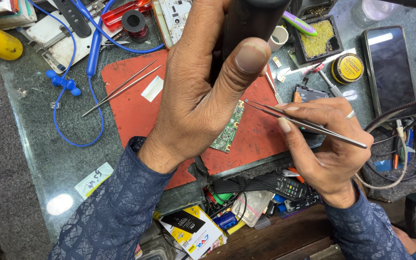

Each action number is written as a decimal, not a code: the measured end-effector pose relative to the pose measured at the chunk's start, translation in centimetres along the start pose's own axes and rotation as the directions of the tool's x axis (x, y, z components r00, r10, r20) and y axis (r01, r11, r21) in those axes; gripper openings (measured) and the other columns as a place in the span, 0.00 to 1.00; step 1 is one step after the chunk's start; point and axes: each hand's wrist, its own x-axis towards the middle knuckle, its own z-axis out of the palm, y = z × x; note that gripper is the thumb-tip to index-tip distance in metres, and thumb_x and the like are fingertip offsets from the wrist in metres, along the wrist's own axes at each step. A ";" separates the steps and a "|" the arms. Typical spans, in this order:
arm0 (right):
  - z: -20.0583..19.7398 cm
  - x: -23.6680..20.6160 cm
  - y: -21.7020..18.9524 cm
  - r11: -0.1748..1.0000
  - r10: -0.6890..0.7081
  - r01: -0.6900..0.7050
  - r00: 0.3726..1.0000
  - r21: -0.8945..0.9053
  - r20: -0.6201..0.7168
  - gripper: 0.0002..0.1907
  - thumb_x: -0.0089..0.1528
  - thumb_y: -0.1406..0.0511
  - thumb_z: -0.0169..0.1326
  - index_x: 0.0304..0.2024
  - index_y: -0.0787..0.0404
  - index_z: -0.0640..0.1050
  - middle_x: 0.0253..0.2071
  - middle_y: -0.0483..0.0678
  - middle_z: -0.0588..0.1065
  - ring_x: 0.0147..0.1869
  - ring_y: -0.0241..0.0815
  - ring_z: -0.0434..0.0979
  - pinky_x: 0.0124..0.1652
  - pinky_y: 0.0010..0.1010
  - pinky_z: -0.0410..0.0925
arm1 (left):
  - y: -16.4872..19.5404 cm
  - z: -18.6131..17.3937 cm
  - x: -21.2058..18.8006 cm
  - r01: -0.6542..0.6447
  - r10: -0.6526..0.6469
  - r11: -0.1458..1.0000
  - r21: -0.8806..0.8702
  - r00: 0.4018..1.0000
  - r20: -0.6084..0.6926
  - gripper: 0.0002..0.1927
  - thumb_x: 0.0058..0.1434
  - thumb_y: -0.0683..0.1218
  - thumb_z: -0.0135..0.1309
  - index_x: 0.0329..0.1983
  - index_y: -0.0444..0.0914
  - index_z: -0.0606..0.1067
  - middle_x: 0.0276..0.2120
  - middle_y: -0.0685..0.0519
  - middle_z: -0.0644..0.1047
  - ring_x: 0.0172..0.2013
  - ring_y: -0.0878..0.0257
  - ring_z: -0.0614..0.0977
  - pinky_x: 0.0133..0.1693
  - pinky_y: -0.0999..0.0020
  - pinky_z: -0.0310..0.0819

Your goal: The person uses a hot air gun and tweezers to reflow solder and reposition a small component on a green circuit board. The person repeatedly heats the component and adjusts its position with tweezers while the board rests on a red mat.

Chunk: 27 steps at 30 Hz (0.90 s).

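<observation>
Lying under fingers (285, 124): circuit board (228, 129)

Glass-topped bench (39, 144) carries red mat (136, 106), phone (391, 67), perhaps solder tin (347, 68).

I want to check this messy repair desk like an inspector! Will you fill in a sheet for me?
Surface: glass desk with a red mat.
Job's things: small green circuit board on the mat; tweezers with tips near its top edge.
Clutter: spare tweezers, black tape roll, yellow tin, phone, boxes below the desk.
Grips: left hand wraps a thick black tool; right hand pinches the tweezers.
Cables: blue earphone cord at left; wire tangle at right.
Surroundings: nothing seen.
</observation>
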 end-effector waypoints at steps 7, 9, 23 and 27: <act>0.1 0.1 0.1 1.000 0.008 -0.008 1.000 0.020 -0.004 0.09 0.63 0.76 0.63 0.44 0.67 0.79 0.45 0.51 0.79 0.50 0.40 0.77 0.53 0.29 0.74 | 0.0 0.0 0.0 0.000 0.000 1.000 -0.001 1.000 0.002 0.29 0.82 0.63 0.44 0.72 0.38 0.62 0.49 0.57 0.76 0.45 0.73 0.78 0.46 0.79 0.74; 0.1 0.0 0.1 1.000 0.010 -0.010 1.000 0.012 0.001 0.09 0.63 0.76 0.63 0.44 0.67 0.79 0.44 0.51 0.79 0.48 0.40 0.77 0.53 0.29 0.74 | -0.1 0.0 0.0 0.002 -0.002 1.000 -0.002 1.000 0.001 0.29 0.82 0.63 0.44 0.72 0.38 0.62 0.49 0.57 0.76 0.45 0.73 0.78 0.46 0.79 0.74; 0.0 0.0 0.1 1.000 0.013 -0.013 1.000 0.014 0.008 0.08 0.63 0.76 0.63 0.44 0.67 0.78 0.44 0.51 0.79 0.50 0.40 0.78 0.52 0.28 0.73 | -0.1 0.0 0.0 0.007 -0.007 1.000 -0.005 1.000 0.001 0.29 0.82 0.63 0.45 0.72 0.37 0.62 0.48 0.56 0.76 0.45 0.73 0.77 0.45 0.79 0.73; -0.1 0.0 0.2 1.000 0.004 -0.004 1.000 0.012 0.007 0.08 0.63 0.76 0.63 0.44 0.67 0.79 0.44 0.51 0.79 0.48 0.39 0.78 0.52 0.28 0.73 | -0.1 -0.1 0.0 0.009 -0.009 1.000 -0.006 1.000 0.001 0.29 0.82 0.63 0.45 0.72 0.37 0.62 0.48 0.56 0.76 0.44 0.73 0.77 0.45 0.79 0.73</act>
